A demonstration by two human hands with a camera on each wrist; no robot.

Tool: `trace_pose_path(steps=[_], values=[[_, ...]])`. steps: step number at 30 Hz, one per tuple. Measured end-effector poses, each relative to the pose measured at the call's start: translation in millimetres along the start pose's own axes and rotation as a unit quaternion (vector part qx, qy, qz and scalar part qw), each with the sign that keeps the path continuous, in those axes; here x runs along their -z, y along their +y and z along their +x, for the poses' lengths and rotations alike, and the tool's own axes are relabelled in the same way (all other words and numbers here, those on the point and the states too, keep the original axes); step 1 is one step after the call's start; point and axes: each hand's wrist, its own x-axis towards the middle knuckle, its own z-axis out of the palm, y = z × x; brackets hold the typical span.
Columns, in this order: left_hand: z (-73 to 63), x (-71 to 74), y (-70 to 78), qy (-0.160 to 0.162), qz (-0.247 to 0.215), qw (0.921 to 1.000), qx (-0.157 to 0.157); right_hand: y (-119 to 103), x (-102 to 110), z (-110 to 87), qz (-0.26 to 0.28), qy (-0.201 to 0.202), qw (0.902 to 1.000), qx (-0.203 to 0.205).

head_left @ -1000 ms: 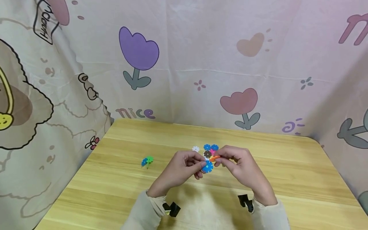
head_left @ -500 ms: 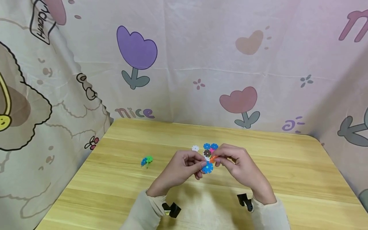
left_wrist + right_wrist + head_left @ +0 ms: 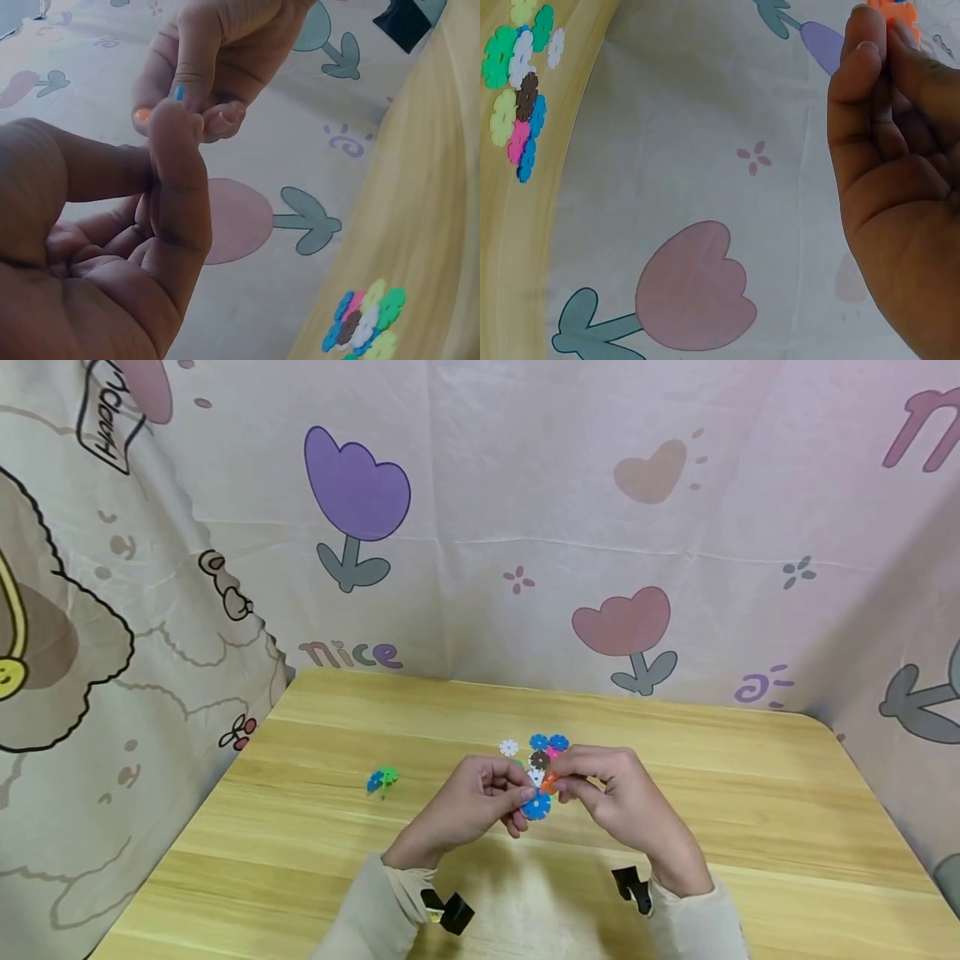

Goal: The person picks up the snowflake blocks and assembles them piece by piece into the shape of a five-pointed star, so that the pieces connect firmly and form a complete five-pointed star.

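Observation:
Between thumb and fingers, my left hand (image 3: 486,795) pinches a blue snowflake disc (image 3: 537,808), a flat notched plastic piece. My right hand (image 3: 621,795) pinches an orange snowflake disc (image 3: 901,13) by its edge. The two discs meet in front of me above the table, the orange at the upper right of the blue. Whether their slots interlock I cannot tell. In the left wrist view, the fingertips of both hands come together and cover most of both discs.
Behind the hands lies a cluster of loose discs in several colours, including a brown disc (image 3: 539,761) and a white disc (image 3: 509,747) at its left. A joined green and blue piece (image 3: 383,779) rests left on the wooden table (image 3: 315,860). Printed cloth (image 3: 480,510) hangs behind.
Both hands have come slightly down with their discs. The orange disc has shifted left and down against the blue one, and its tilt has changed. The discs on the table stay put.

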Motion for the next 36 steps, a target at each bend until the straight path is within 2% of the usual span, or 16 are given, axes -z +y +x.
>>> trace_pose_path(steps=[7, 11, 18, 24, 26, 28, 30, 33, 36], values=[[2.7, -2.3, -2.9, 0.019, -0.007, 0.9997, 0.017, 3.1, 1.2, -1.3, -0.016, -0.014, 0.9995, -0.024], [1.9, -2.0, -2.0, 0.015, -0.006, 0.9998, 0.009, -0.9, 3.5, -2.0, -0.018, -0.003, 0.9996, -0.023], [-0.8, -0.9, 2.0, 0.034, 0.044, 0.9983, -0.017, -10.1, 1.7, -0.1, -0.062, 0.01, 0.9977, -0.026], [2.5, -4.0, 0.6, 0.047, 0.035, 0.9975, -0.038, -8.5, -1.9, 1.8, -0.077, 0.018, 0.9954, -0.054], [2.3, -4.2, 0.7, 0.057, 0.031, 0.9972, -0.039, -4.0, 2.2, 0.7, -0.09, 0.033, 0.9921, -0.081], [2.1, -4.0, 1.9, 0.067, 0.028, 0.9967, -0.038, 4.6, 10.2, -0.9, -0.113, 0.04, 0.984, -0.131], [1.4, -2.7, 3.5, 0.079, 0.025, 0.996, -0.035, 18.3, 19.4, -1.1, -0.137, 0.023, 0.9708, -0.195], [-0.8, -0.1, 6.5, 0.093, 0.02, 0.995, -0.029, 45.8, 27.0, 2.5, -0.192, -0.043, 0.9409, -0.276], [-2.8, 1.5, 9.0, 0.097, 0.015, 0.9949, -0.025, 69.7, 23.1, 8.0, -0.232, -0.119, 0.9131, -0.314]])
